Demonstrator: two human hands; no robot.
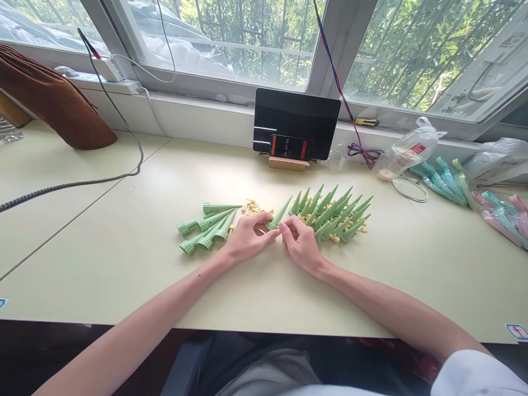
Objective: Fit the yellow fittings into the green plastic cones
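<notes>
Green cone [281, 212] between left hand [248, 235] and right hand [303, 245]
Left is clamped on its base; right is just beside it, grip unclear.

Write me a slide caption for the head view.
Left hand holds a green cone, right hand at its base, between loose cones and clustered cones.

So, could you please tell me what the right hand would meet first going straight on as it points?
Most likely the green cone held by the left hand, just beyond the fingertips of the right hand, though depth is unclear.
</notes>
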